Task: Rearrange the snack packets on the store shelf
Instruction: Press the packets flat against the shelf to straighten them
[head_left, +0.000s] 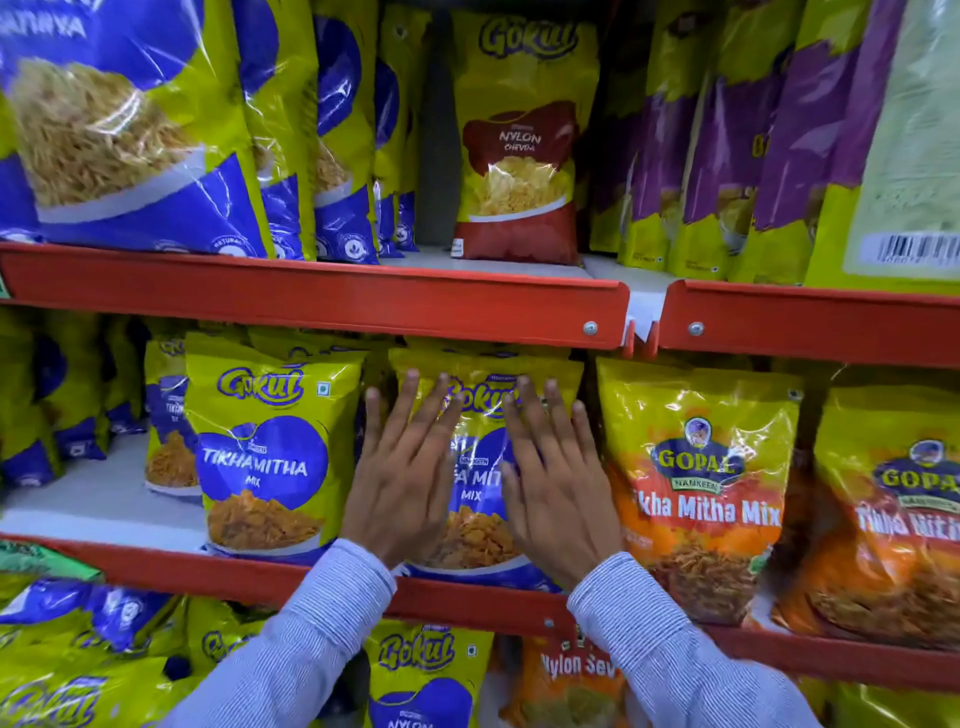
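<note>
A yellow and blue Gokul Tikha Mitha Mix packet stands upright on the middle shelf. My left hand and my right hand both lie flat against its front, fingers spread and pointing up. Neither hand grips the packet. A matching Gokul packet stands just to its left. An orange Gopal Tikha Mitha Mix packet stands just to its right, with another Gopal packet beyond.
The upper shelf holds blue and yellow packets at left, one red Nylon Chevda packet in the middle and purple packets at right. Bare white shelf shows at middle left. More packets fill the bottom shelf.
</note>
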